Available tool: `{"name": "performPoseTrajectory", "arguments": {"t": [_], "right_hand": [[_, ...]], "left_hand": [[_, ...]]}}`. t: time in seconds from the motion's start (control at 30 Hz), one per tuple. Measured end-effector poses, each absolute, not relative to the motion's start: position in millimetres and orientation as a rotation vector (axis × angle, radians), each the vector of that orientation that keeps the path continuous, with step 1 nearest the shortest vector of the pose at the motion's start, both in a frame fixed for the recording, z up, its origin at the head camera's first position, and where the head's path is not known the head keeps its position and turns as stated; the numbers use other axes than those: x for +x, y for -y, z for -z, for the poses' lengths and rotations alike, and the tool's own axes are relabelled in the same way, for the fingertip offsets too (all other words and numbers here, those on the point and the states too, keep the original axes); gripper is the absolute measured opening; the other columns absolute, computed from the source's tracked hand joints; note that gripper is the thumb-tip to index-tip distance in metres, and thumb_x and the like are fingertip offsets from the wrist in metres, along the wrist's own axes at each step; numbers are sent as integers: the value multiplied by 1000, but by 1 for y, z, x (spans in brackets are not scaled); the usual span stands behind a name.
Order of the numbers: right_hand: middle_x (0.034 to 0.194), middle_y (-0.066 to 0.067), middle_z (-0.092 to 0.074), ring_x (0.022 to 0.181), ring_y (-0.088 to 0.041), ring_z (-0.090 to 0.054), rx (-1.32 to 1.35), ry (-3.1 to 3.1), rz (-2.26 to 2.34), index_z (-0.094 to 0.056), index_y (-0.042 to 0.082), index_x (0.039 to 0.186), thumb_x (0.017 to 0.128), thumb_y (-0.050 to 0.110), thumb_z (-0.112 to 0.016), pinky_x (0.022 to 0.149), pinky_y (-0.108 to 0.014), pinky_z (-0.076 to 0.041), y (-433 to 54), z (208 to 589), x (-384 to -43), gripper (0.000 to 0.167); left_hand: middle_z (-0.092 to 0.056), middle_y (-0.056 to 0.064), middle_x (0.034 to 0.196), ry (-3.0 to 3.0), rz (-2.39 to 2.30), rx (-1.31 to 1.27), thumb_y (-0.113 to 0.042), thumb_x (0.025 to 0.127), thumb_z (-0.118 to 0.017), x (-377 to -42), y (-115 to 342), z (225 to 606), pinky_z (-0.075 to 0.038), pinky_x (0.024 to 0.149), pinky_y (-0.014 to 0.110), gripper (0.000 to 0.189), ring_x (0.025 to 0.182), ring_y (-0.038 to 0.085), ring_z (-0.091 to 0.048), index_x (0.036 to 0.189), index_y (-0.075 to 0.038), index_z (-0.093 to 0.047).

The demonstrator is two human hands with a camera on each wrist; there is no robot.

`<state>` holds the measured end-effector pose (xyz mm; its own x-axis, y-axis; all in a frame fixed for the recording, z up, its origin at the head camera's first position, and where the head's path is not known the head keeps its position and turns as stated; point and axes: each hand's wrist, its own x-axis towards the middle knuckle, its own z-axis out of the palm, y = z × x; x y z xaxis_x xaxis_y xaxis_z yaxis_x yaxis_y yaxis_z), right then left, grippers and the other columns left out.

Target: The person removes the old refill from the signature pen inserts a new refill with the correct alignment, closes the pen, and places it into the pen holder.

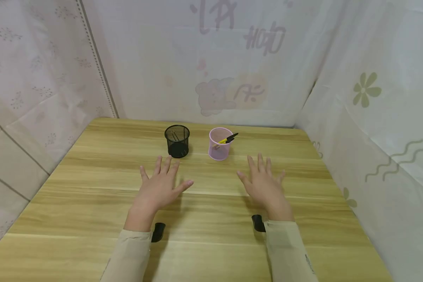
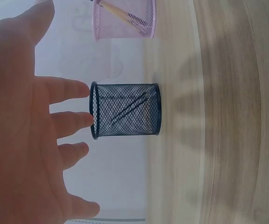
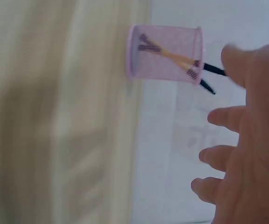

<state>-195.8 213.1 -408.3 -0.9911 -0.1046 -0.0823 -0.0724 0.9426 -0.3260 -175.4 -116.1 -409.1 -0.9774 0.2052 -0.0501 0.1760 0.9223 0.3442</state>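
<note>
My left hand [image 1: 159, 190] hovers over the table with its fingers spread, just in front of a black mesh pen cup [image 1: 177, 141]. Thin dark sticks show through that cup's mesh in the left wrist view. On the other side, my right hand [image 1: 265, 187] is spread as well, palm down and holding nothing. Ahead of it and to its left stands a pink mesh pen cup [image 1: 219, 150]. Two yellow pens with black caps [image 1: 227, 139] lean in the pink cup, their capped ends sticking out over the right rim. Both cups are upright, side by side with a gap between.
The wood-grain table [image 1: 211, 223] reaches back to a pale printed curtain [image 1: 144, 70]. More curtain [image 1: 384, 129] hangs along the right edge, and another [image 1: 38, 90] on the left. A black camera piece [image 1: 158, 232] sticks out at each wrist.
</note>
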Motion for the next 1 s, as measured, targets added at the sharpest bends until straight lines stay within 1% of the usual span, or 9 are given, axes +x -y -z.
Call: {"name": "performPoseTrajectory", "arguments": {"t": [0.13,0.2,0.27,0.37,0.47,0.57,0.7,0.87,1.0], "right_hand": [[178,-24,-8,164,-51,-9,-97,-3040,547,-13,14,172,113,60,-28,115,-90,1,-210,393,-220,77],[176,-24,-20,161,-51,-22,-57,-3060,593,-16,12,171,114,55,-29,119,-87,-9,-209,383,-236,73],[172,-25,-30,157,-50,-33,-30,-3072,658,-20,9,170,115,49,-32,121,-80,-21,-209,375,-252,69],[165,-23,-45,148,-48,-48,-8,-3078,770,-29,9,168,116,42,-38,117,-69,-40,-207,366,-274,62],[157,-21,-56,138,-43,-59,-19,-3048,878,-38,11,164,115,37,-43,111,-61,-50,-203,364,-293,56],[150,-20,-62,133,-40,-63,-22,-3010,938,-46,10,160,115,34,-48,107,-57,-54,-199,368,-308,52],[146,-22,-64,130,-39,-65,-31,-2977,991,-55,7,153,113,34,-54,105,-55,-55,-196,375,-324,48],[142,-22,-67,126,-38,-66,-35,-2976,1052,-63,5,144,112,28,-57,103,-52,-56,-192,379,-331,40],[132,-20,-71,114,-33,-68,-63,-2985,1107,-68,4,136,110,21,-59,92,-44,-57,-186,382,-332,32]], "left_hand": [[-8,12,181,-2999,-539,298,-80,101,-41,-176,117,411,5,120,85,95,168,39,2,170,-16,-27],[-9,12,181,-3002,-535,298,-79,101,-42,-176,118,411,3,121,85,94,168,40,1,170,-16,-28],[-11,12,180,-3004,-534,299,-78,102,-43,-176,118,412,1,121,85,92,168,41,-1,169,-16,-30],[-14,13,180,-3003,-526,305,-76,103,-44,-176,118,412,-2,121,85,90,168,41,-3,169,-16,-31],[-15,13,180,-2991,-510,316,-75,103,-44,-175,119,413,-5,122,84,88,168,41,-4,168,-17,-33],[-15,13,180,-2973,-511,325,-75,103,-44,-172,119,414,-6,122,84,87,168,41,-5,167,-16,-35],[-17,13,179,-2963,-525,324,-71,105,-46,-170,118,414,-7,122,83,83,167,42,-8,166,-16,-38],[-21,14,178,-2951,-543,341,-69,105,-47,-170,117,415,-10,122,83,80,167,42,-11,164,-15,-42],[-23,14,178,-2956,-541,341,-70,105,-46,-171,118,416,-10,122,83,79,167,43,-13,163,-16,-45]]}}
